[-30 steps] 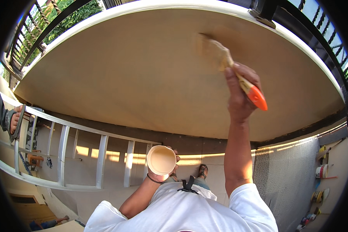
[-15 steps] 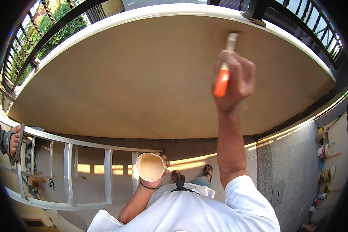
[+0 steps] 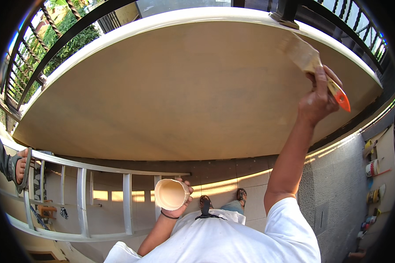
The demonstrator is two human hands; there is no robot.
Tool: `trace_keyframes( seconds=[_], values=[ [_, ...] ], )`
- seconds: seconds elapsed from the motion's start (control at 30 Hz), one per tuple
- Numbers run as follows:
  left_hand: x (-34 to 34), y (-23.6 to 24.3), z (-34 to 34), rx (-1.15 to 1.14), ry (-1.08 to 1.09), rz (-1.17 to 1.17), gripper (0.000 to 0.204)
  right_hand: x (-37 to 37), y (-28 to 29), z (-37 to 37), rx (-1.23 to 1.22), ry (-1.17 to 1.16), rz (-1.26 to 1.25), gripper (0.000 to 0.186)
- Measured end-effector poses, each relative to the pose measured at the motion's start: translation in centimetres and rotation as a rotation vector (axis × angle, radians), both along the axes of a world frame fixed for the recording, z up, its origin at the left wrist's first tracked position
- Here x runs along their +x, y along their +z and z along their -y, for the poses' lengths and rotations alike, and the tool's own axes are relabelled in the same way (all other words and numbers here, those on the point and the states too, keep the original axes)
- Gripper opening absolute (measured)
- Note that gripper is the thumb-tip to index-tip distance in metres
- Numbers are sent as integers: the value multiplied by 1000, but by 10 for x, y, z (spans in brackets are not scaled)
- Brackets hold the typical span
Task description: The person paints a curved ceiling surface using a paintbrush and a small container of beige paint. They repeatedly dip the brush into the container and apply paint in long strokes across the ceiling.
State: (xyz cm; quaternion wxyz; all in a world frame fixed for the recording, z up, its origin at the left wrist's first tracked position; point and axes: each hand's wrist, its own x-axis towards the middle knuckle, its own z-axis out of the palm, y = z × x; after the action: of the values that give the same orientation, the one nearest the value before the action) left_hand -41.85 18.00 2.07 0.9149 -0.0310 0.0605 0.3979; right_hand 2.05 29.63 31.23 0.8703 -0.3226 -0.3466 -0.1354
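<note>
Raised at the upper right, my right hand [image 3: 317, 97] grips a flat paintbrush [image 3: 306, 57] by its wooden handle, whose end is orange. The bristles are blurred and lie against the beige wall [image 3: 171, 92], just below its white rounded top edge [image 3: 193, 14]. Low in front of my body, my left hand [image 3: 186, 200] is wrapped around a cup [image 3: 171, 194] with cream paint inside. Its fingers show along the cup's right side, and the rest of the hand is partly hidden behind it.
An aluminium ladder [image 3: 128, 204] stands at the lower left, with another person's sandalled foot [image 3: 21, 170] on it. Black railings [image 3: 287, 15] rise above the wall's top. Paint buckets [image 3: 373, 168] and other containers line the far right, beyond a rough grey strip of floor [image 3: 333, 188].
My right hand has moved right with the paintbrush, and the brush has turned so its broad side shows and its handle points down to the right. The cup has stayed nearly in place.
</note>
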Motion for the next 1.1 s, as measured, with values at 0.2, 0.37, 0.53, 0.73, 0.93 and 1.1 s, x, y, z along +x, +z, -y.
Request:
trace_keyframes(
  seconds=[0.2, 0.37, 0.53, 0.73, 0.93, 1.1],
  values=[
    [10, -1, 2, -29, -24, 8, 59, -11, 1, 11, -129, -594, 344, 12],
    [23, 0, -3, -17, -31, 55, 60, -100, 0, -27, -153, -520, 813, 28],
    [33, 2, -6, -28, -5, 15, 56, -98, -7, -19, -33, -98, 774, 25],
    [57, 11, 0, -11, 16, -66, 54, 62, -2, 14, -6, 91, -12, 14],
    [80, 4, 14, -35, -8, 18, 56, 144, -30, 62, -45, -461, -80, 10],
    [80, 8, 18, -22, -40, 49, 54, 71, -83, 17, -338, -878, 548, 15]
  ],
)
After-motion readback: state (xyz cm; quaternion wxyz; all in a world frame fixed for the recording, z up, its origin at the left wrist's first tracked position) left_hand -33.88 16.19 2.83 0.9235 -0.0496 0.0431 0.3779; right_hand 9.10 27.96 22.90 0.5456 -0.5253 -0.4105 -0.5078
